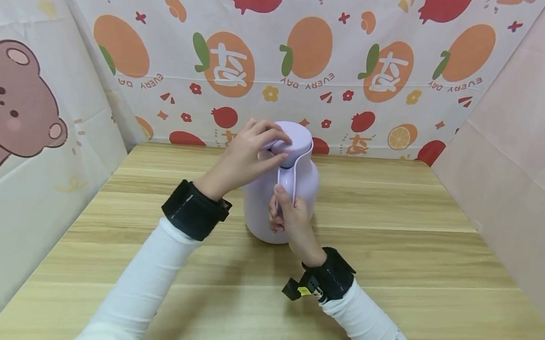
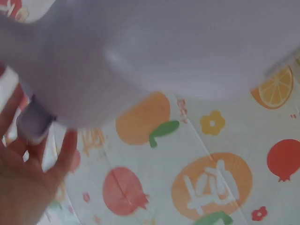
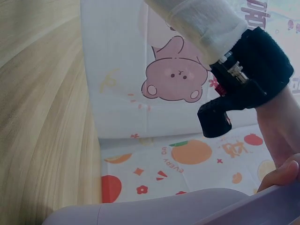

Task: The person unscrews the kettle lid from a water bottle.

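Observation:
A lilac thermos jug point(image 1: 260, 211) stands upright on the wooden table. Its round lid point(image 1: 298, 134) sits in the top opening. My left hand point(image 1: 247, 155) grips the lid from the left, thumb at the near side and fingers bent over the top edge. Lower down, my right hand point(image 1: 295, 224) is wrapped round the jug's handle point(image 1: 287, 179), its thumb up along it. In the left wrist view the jug's pale body point(image 2: 178, 51) fills the top, with the left hand point(image 2: 23, 183) at the left edge. Along the bottom of the right wrist view runs the jug's side point(image 3: 154, 208).
The wooden tabletop point(image 1: 390, 239) spreads around the jug. A fruit-print cloth point(image 1: 345, 55) hangs behind it, close past the table's far edge. A bear-print cloth point(image 1: 19, 97) is on the left, a plain pale one point(image 1: 522, 143) on the right. Both wrists wear black bands.

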{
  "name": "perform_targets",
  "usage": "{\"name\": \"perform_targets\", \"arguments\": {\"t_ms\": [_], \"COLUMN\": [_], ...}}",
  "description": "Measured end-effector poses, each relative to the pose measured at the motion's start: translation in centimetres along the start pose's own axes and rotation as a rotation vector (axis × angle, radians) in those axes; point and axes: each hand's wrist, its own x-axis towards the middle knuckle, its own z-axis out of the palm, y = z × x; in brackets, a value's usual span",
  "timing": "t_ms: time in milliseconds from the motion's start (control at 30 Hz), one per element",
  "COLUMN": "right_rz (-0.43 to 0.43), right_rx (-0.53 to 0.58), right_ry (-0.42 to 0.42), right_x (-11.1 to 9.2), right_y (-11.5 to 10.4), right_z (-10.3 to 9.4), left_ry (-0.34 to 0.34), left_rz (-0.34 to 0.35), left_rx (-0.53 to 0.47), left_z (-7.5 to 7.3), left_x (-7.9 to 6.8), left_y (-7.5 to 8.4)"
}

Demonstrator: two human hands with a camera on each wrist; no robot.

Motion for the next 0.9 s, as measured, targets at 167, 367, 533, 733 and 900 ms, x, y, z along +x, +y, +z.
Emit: {"name": "perform_targets", "arguments": {"t_ms": [167,367,533,733,900], "right_rz": [-0.01,-0.017,-0.018,-0.016,-0.008], "right_rx": [-0.005,-0.003,-0.002,-0.002,-0.001], "right_ry": [-0.002,-0.002,-0.004,0.0,-0.007], "right_x": [0.0,-0.1,0.0,0.0,0.0], "right_y": [0.0,-0.2,-0.2,-0.3,-0.3], "right_z": [0.1,0.0,0.0,0.1,0.0], "left_ry": [-0.042,-0.055,-0.004,0.082,0.105], "left_rz": [-0.041,-0.136,-0.12,-0.075,-0.073], "left_rx": [-0.277,-0.287,-0.213,-0.149,-0.139], "left_z": [-1.8,-2.4,-1.5,-0.8,-0.6], "left_x": [-1.0,-1.4,-1.2,-1.0,-1.1], "left_y": [-1.6,-3.0,-3.5,-3.7,-3.7]}}
